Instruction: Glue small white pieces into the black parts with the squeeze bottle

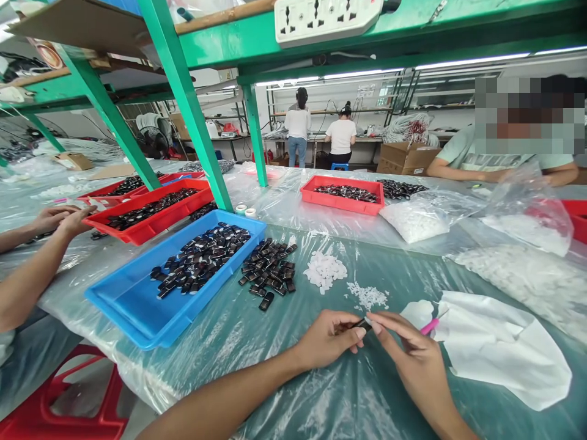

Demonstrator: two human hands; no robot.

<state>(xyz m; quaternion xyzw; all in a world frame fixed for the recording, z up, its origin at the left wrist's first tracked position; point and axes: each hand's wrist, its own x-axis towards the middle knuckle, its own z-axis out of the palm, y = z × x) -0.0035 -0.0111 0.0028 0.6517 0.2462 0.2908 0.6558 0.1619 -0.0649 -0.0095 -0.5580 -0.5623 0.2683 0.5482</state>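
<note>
My left hand (328, 339) grips a small black plastic casing (364, 324) between thumb and fingers, just above the green table. My right hand (408, 345) meets it from the other side, thumb and forefinger pinched at the casing's end; what lies between those fingertips is too small to make out. Just beyond the hands lie a pile of tiny white pieces (368, 296) and a pile of larger white pieces (324, 270). To their left is a heap of black casings (270, 267). A pink-handled tool (430, 327) rests beside my right hand by a white sheet (504, 354).
A blue tray (123, 327) with black casings stands at left, red trays (151, 227) behind it. Green shelf posts (188, 104) rise from the table. Bags of white pieces (417, 220) lie at right. Co-workers sit at left and across, one bare arm (32, 281) visible at left.
</note>
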